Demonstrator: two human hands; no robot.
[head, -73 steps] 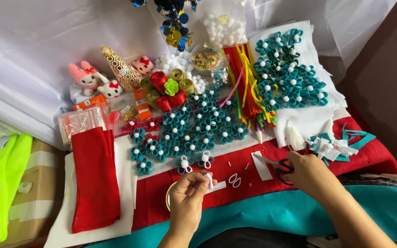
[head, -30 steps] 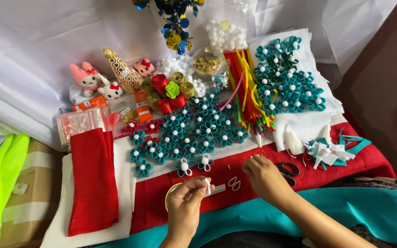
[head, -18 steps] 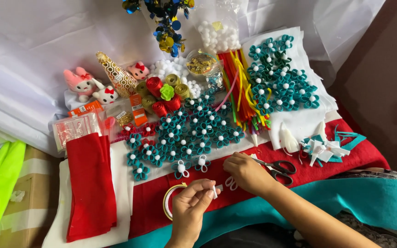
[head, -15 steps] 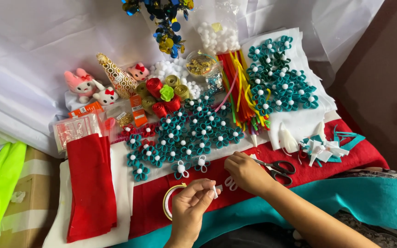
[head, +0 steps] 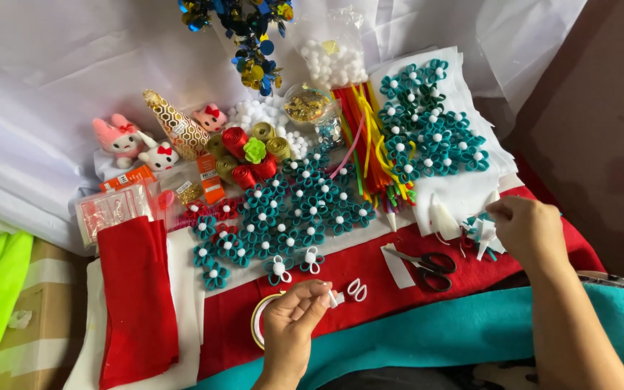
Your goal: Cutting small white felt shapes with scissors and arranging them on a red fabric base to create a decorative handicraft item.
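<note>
Presently, we find the left hand [head: 292,325] pinching one small white paper loop piece [head: 335,298] between thumb and fingertips, low in the view above the red felt sheet [head: 370,278]. Just beside it on the felt lies one white double-loop paper piece [head: 357,289], and partly under the hand sits one roll of tape with a pale rim [head: 257,323].

The right hand [head: 527,230] is at the right side, its fingers closed on a piece from the small heap of teal and white paper scraps [head: 479,232]; we cannot tell exactly which piece it grips. Well apart from the left hand, between the two hands, lies one pair of black-handled scissors [head: 427,266], next to one white paper strip [head: 397,266].

Above the left hand we count two white loop flowers with bead centres [head: 294,263]. Beyond them spreads a dense group of teal quilled paper flowers with white bead centres [head: 290,217]; they overlap too much for an exact count. A second group of the same teal flowers [head: 427,123] rests on white felt at upper right.

Farther out we note one bundle of red, yellow and green pipe cleaners [head: 366,144], two white and pink plush toys [head: 135,144], one gold patterned cone [head: 175,130] and one folded red felt piece [head: 135,296].
</note>
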